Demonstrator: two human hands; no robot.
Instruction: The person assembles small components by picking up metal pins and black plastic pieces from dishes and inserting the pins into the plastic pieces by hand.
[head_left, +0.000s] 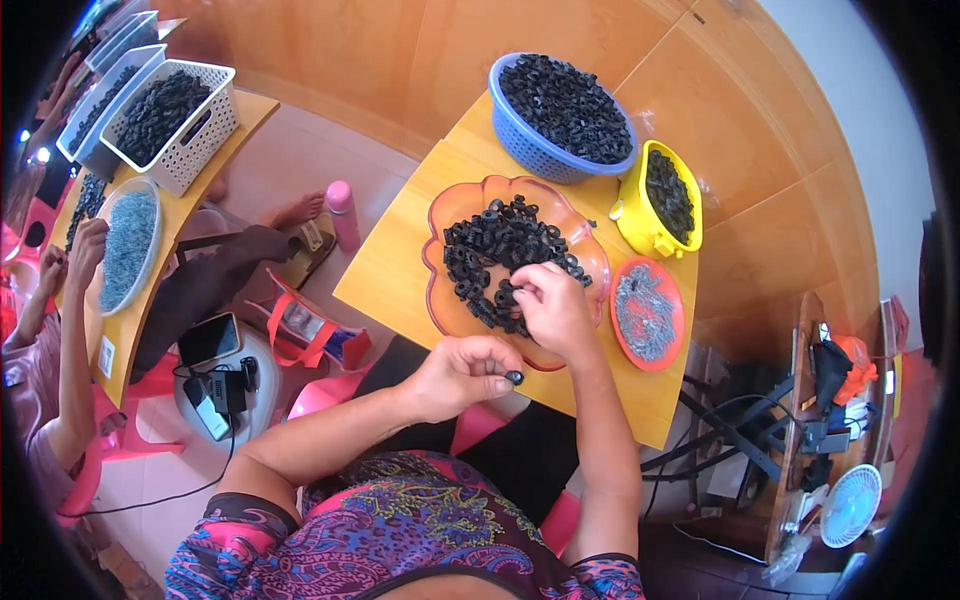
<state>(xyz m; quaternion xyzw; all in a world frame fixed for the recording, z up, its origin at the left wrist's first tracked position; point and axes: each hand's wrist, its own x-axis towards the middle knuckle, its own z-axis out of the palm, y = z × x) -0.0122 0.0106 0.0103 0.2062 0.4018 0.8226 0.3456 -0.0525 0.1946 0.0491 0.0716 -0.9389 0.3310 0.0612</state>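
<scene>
My left hand (468,378) is closed in a pinch at the near edge of the table, with a small black plastic part (515,377) between thumb and fingertips. Over the flower-shaped orange tray (440,300), my right hand (552,305) reaches down with its fingers drawn together at the heap of small black parts (500,240). Whether its fingertips grip one of them is hidden. To the right of that hand lies a red oval dish (674,290) of thin silvery metal pieces (645,312).
A blue basket (530,135) and a yellow container (628,225), both full of black parts, stand at the table's far side. On the left, another person's hands (85,250) work beside a tray of metal pieces (130,240). A pink bottle (342,215) stands between the tables.
</scene>
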